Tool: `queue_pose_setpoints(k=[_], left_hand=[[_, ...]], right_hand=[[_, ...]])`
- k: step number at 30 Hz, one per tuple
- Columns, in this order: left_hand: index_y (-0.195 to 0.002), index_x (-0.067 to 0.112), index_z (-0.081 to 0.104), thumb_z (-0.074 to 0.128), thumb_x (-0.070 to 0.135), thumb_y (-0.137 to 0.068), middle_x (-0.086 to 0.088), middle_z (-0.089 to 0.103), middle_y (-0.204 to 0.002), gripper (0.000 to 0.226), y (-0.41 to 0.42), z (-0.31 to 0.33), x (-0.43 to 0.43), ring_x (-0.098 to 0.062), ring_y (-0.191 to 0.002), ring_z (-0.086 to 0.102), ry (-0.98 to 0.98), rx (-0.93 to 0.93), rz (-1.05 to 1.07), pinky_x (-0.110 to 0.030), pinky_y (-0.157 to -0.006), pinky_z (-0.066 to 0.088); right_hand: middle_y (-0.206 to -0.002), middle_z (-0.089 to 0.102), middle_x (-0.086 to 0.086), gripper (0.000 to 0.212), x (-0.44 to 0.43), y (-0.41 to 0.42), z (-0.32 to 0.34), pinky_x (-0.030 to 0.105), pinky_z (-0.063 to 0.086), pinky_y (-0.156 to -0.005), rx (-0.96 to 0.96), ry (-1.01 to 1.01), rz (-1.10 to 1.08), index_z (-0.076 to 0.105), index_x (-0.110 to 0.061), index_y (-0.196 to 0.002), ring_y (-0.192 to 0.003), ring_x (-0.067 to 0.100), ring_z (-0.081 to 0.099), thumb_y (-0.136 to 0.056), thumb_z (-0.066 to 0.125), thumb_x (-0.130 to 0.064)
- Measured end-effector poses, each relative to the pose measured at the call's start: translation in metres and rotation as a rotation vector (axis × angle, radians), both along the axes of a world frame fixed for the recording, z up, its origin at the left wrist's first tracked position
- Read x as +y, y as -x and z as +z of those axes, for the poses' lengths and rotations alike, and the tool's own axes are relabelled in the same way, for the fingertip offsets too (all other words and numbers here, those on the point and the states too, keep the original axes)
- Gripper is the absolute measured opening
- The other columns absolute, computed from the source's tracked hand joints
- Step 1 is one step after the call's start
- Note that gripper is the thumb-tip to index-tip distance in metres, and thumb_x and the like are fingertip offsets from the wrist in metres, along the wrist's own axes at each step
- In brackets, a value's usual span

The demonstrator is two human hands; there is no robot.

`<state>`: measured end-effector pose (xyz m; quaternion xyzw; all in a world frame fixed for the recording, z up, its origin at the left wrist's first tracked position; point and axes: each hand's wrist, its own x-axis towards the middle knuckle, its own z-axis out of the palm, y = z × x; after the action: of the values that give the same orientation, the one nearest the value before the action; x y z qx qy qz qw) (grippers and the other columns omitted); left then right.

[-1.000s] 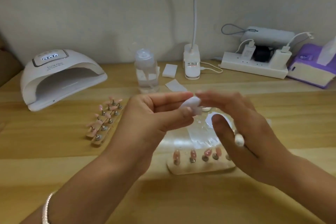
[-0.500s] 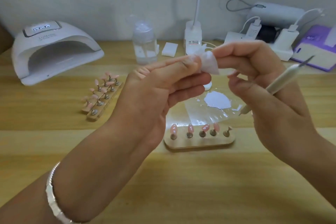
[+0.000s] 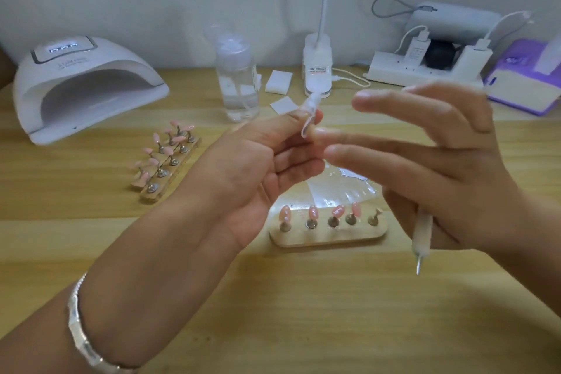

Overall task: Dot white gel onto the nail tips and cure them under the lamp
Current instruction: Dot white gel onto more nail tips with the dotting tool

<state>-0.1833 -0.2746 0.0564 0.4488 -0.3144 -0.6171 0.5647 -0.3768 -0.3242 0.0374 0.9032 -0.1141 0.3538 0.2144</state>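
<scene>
Soft even light; motion blur; wide-angle edges.

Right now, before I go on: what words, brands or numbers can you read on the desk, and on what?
No text reads clearly.
The display on the lamp: lit digits, too blurred.
The brand line under it: blurred.
The label on the desk light: red and black print, too small.
The charger: faint print, unreadable.
The purple box: pale mark, unreadable.

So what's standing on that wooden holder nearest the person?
Five small metal stands in a row on the wooden holder: four carry pink nail tips, the rightmost stand shows no pink tip. The left hand overlaps the holder's left end, hiding anything there.
</scene>
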Motion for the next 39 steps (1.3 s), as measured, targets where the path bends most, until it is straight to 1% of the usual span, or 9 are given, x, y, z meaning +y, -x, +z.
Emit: queue_pose_setpoints(k=[3, 6, 13, 19, 24, 27, 33, 37, 39], left_hand=[[-0.080, 0.013, 0.075, 0.068, 0.020, -0.081, 0.000, 0.070, -0.071, 0.010, -0.008, -0.001, -0.003, -0.011, -0.065, 0.072, 0.088, -0.133, 0.041, -0.019, -0.059, 0.056], [-0.087, 0.011, 0.077, 0.072, 0.022, -0.073, -0.004, 0.076, -0.076, 0.019, -0.009, -0.001, -0.003, -0.016, -0.074, 0.075, 0.155, -0.215, 0.015, -0.020, -0.062, 0.056], [-0.101, 0.008, 0.075, 0.070, 0.014, -0.077, -0.003, 0.077, -0.084, 0.025, 0.003, -0.005, -0.003, -0.012, -0.077, 0.073, 0.252, -0.245, -0.173, -0.025, -0.074, 0.059], [-0.111, 0.007, 0.073, 0.054, 0.002, -0.094, -0.011, 0.076, -0.105, 0.027, -0.002, -0.005, -0.007, -0.022, -0.101, 0.073, 0.279, -0.233, -0.287, -0.028, -0.082, 0.059], [-0.114, 0.011, 0.072, 0.046, 0.009, -0.092, -0.006, 0.074, -0.115, 0.035, -0.012, -0.006, -0.014, -0.018, -0.112, 0.068, 0.264, -0.227, -0.344, -0.029, -0.095, 0.054], [-0.121, 0.012, 0.066, 0.040, 0.011, -0.099, -0.005, 0.074, -0.115, 0.034, -0.014, -0.013, -0.018, -0.018, -0.112, 0.069, 0.211, -0.218, -0.296, -0.029, -0.096, 0.053], [-0.120, 0.012, 0.068, 0.042, 0.023, -0.097, -0.006, 0.073, -0.118, 0.036, -0.010, -0.020, -0.020, -0.019, -0.114, 0.067, 0.204, -0.159, -0.327, -0.028, -0.097, 0.052], [-0.119, 0.011, 0.067, 0.041, 0.018, -0.098, -0.007, 0.074, -0.114, 0.033, -0.016, -0.016, -0.021, -0.020, -0.109, 0.070, 0.194, -0.178, -0.266, -0.030, -0.095, 0.055], [-0.116, 0.012, 0.068, 0.044, 0.016, -0.098, -0.006, 0.075, -0.112, 0.031, -0.021, -0.014, -0.024, -0.020, -0.106, 0.071, 0.210, -0.237, -0.192, -0.030, -0.092, 0.057]], right_hand=[[-0.134, 0.061, 0.003, 0.040, 0.000, 0.000, 0.002, 0.040, 0.035, -0.104, -0.061, -0.017, -0.059, 0.065, -0.012, -0.123, -0.128, 0.025, 0.051, -0.099, 0.033, -0.010], [-0.136, 0.054, 0.005, 0.033, 0.003, -0.006, 0.008, 0.047, 0.039, -0.101, -0.168, -0.247, -0.102, 0.054, -0.008, -0.129, -0.127, 0.027, 0.049, -0.099, 0.040, -0.006], [-0.119, 0.062, 0.010, 0.026, 0.004, -0.012, 0.002, 0.036, 0.037, -0.091, -0.081, -0.328, -0.147, 0.065, -0.002, -0.109, -0.110, 0.028, 0.054, -0.101, 0.047, -0.018], [-0.107, 0.064, 0.016, 0.012, -0.003, -0.008, -0.002, 0.042, 0.041, -0.078, -0.141, -0.174, -0.191, 0.062, 0.000, -0.098, -0.091, 0.032, 0.055, -0.095, 0.051, 0.005], [-0.090, 0.057, 0.017, 0.018, -0.013, 0.002, -0.001, 0.040, 0.041, -0.073, -0.208, -0.394, -0.246, 0.054, 0.003, -0.096, -0.082, 0.028, 0.046, -0.086, 0.051, 0.017], [-0.089, 0.059, 0.013, 0.026, -0.012, 0.004, 0.002, 0.038, 0.040, -0.072, -0.195, -0.514, -0.208, 0.055, 0.001, -0.097, -0.079, 0.025, 0.047, -0.079, 0.053, 0.020], [-0.081, 0.063, 0.008, 0.039, -0.002, -0.011, -0.005, 0.032, 0.037, -0.073, 0.008, -0.346, -0.269, 0.066, 0.002, -0.095, -0.073, 0.032, 0.059, -0.065, 0.049, 0.019], [-0.080, 0.058, 0.004, 0.040, -0.015, 0.004, 0.000, 0.037, 0.046, -0.062, -0.053, -0.522, -0.441, 0.064, 0.000, -0.102, -0.068, 0.032, 0.055, -0.070, 0.053, 0.022], [-0.081, 0.054, -0.007, 0.032, -0.025, 0.014, 0.005, 0.033, 0.038, -0.061, -0.003, -0.668, -0.544, 0.062, -0.012, -0.104, -0.069, 0.024, 0.049, -0.082, 0.054, 0.011]])
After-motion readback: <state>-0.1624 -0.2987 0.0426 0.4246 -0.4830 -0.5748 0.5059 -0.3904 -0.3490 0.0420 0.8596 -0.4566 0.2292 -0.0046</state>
